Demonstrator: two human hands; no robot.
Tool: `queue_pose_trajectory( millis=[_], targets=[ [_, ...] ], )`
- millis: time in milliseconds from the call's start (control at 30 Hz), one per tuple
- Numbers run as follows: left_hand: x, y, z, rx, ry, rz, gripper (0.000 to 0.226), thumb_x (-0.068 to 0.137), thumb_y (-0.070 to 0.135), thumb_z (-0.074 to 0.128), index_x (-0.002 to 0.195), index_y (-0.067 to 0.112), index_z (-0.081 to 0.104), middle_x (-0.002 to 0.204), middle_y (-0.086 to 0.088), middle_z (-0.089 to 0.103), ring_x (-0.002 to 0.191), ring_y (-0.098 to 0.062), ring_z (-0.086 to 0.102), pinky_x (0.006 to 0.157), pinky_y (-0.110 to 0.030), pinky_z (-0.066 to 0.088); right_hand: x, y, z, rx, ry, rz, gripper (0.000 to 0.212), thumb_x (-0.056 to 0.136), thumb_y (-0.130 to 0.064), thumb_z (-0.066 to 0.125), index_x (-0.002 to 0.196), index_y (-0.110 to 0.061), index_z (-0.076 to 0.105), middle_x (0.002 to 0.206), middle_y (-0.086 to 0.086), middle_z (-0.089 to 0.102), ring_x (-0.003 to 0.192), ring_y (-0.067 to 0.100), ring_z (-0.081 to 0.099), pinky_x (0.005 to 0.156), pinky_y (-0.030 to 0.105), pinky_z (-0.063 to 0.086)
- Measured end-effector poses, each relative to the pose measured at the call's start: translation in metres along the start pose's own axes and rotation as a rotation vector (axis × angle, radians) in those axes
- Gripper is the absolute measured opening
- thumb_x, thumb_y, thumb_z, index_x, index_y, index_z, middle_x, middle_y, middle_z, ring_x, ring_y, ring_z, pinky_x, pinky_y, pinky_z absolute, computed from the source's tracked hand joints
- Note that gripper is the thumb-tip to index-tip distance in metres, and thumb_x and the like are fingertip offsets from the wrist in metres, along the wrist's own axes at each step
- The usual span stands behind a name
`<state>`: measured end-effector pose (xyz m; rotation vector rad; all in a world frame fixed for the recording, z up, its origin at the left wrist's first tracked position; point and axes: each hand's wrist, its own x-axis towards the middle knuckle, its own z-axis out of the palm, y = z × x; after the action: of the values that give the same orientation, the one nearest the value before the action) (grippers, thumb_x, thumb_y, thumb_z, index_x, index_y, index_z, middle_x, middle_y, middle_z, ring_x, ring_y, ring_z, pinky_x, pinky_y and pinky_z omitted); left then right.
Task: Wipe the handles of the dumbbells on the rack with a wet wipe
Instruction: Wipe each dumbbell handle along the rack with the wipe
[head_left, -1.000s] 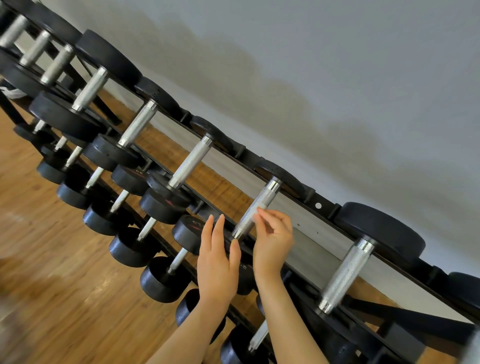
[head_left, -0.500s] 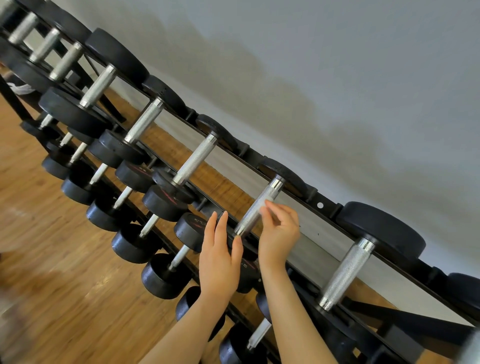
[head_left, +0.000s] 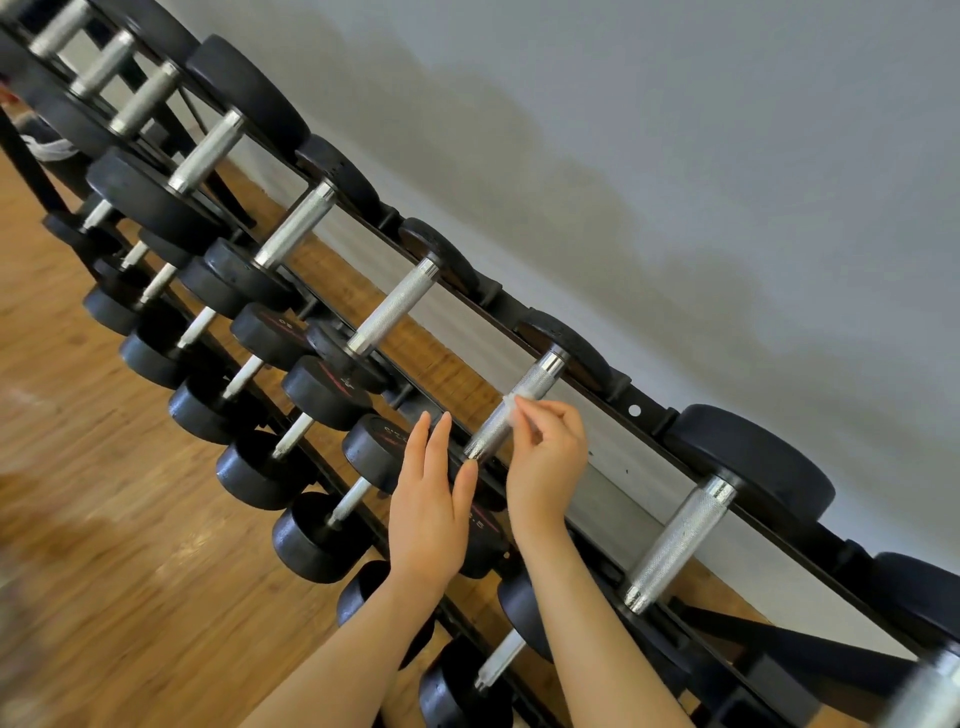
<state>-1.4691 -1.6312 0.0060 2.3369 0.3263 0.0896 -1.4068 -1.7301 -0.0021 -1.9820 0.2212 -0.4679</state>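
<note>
Tiered black rack (head_left: 644, 410) slanting from upper left to lower right against a grey wall (head_left: 727, 156), over a wooden floor (head_left: 104, 545). Top tier loaded with a row of large dumbbells, black heads at either end and knurled silver handles bridging the rails; lower tiers filled with smaller dumbbells (head_left: 249, 462) on thin pale handles, packed close side by side.

Right hand (head_left: 545, 462) raised to the handle (head_left: 514, 410) of one top-tier dumbbell, fingers curled, thumb and fingertips pinching a small, pale, translucent wet wipe (head_left: 514, 402) and pressing it against the upper middle of that handle. Wipe barely distinguishable from the metal behind it; extent of wrap around the bar impossible to tell.

Left hand (head_left: 431, 499) just beside the right, released, fingers straight and close together, pointing up toward the lower end of the same handle, holding nothing. Contact with the front head below it impossible to judge.

Neighbouring big dumbbell handle (head_left: 680, 540) further right on the same tier, untouched, well apart from both hands
</note>
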Motion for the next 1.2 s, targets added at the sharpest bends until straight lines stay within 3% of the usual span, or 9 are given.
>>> queue_pose_trajectory(
  millis=[133,267,367,500,633,767,867,1000,1200],
  targets=[
    [0.000,0.000,0.001,0.002,-0.003,-0.016,0.065,0.096,0.054,0.031,0.155,0.029,0.019,0.164,0.009,0.009,0.147,-0.009,0.016,0.111,-0.026,0.020,-0.005,-0.001,-0.001,0.013,-0.026,-0.016,0.020,0.090,-0.015,0.066,0.108,-0.017,0.072,0.100,-0.006,0.057,0.092,0.016,0.060,0.074,0.032,0.057],
    [-0.001,0.001,0.002,-0.023,0.005,-0.016,0.065,0.096,0.054,0.031,0.155,0.030,0.018,0.163,0.012,0.007,0.138,0.005,0.010,0.111,-0.026,0.022,-0.010,-0.003,0.001,-0.074,-0.122,-0.096,0.019,0.089,-0.016,0.067,0.107,-0.018,0.073,0.100,-0.009,0.054,0.095,0.016,0.057,0.075,0.025,0.055],
    [-0.002,0.002,0.002,-0.012,0.003,-0.017,0.062,0.099,0.047,0.037,0.155,0.031,0.018,0.163,0.012,0.007,0.129,0.012,0.013,0.106,-0.022,0.023,0.006,-0.006,-0.006,-0.086,-0.140,-0.096,0.019,0.090,-0.015,0.066,0.108,-0.017,0.072,0.097,-0.011,0.050,0.087,0.010,0.055,0.072,0.013,0.049],
    [-0.001,0.002,0.003,-0.003,0.012,-0.028,0.062,0.099,0.047,0.038,0.155,0.031,0.018,0.164,0.010,0.008,0.145,-0.006,0.019,0.110,-0.027,0.026,0.015,-0.005,-0.010,-0.266,-0.223,-0.188,0.020,0.092,-0.015,0.063,0.110,-0.013,0.070,0.103,-0.006,0.052,0.095,0.007,0.051,0.070,0.007,0.040],
    [-0.002,0.002,0.002,0.047,0.013,-0.013,0.064,0.097,0.051,0.032,0.155,0.026,0.021,0.164,0.006,0.011,0.147,-0.014,0.023,0.113,-0.032,0.028,0.015,-0.001,-0.015,-0.422,-0.416,-0.379,0.019,0.091,-0.018,0.059,0.106,-0.011,0.069,0.106,0.000,0.058,0.100,0.004,0.040,0.075,0.010,0.041],
    [0.000,-0.002,-0.002,0.174,0.005,0.041,0.066,0.096,0.052,0.029,0.154,0.022,0.025,0.163,0.000,0.016,0.148,-0.019,0.022,0.116,-0.034,0.021,0.037,-0.003,-0.025,-0.486,-0.480,-0.695,0.020,0.080,-0.013,0.073,0.099,-0.008,0.074,0.097,0.004,0.067,0.090,0.022,0.057,0.069,0.030,0.054],
    [0.001,-0.006,-0.005,0.186,-0.028,0.070,0.067,0.095,0.054,0.030,0.154,0.023,0.025,0.163,0.000,0.017,0.148,-0.019,0.023,0.116,-0.034,0.021,0.040,0.002,-0.025,-0.514,-0.542,-0.714,0.022,0.080,-0.015,0.074,0.101,-0.010,0.074,0.098,0.002,0.069,0.089,0.023,0.058,0.068,0.037,0.055],
    [0.003,-0.010,-0.009,0.188,-0.057,0.080,0.067,0.094,0.056,0.030,0.155,0.027,0.023,0.163,0.003,0.017,0.147,-0.018,0.026,0.113,-0.029,0.019,0.034,0.005,-0.025,-0.549,-0.668,-0.861,0.023,0.085,-0.022,0.062,0.102,-0.011,0.072,0.101,0.002,0.068,0.091,0.022,0.058,0.069,0.035,0.053],
    [0.003,-0.011,-0.017,0.195,-0.096,0.112,0.069,0.093,0.056,0.031,0.154,0.027,0.024,0.163,0.003,0.018,0.146,-0.018,0.027,0.115,-0.032,0.023,0.035,0.008,-0.022,-0.526,-0.555,-0.768,0.023,0.086,-0.023,0.064,0.104,-0.011,0.073,0.102,0.002,0.070,0.088,0.023,0.060,0.068,0.035,0.053]
  ],
)
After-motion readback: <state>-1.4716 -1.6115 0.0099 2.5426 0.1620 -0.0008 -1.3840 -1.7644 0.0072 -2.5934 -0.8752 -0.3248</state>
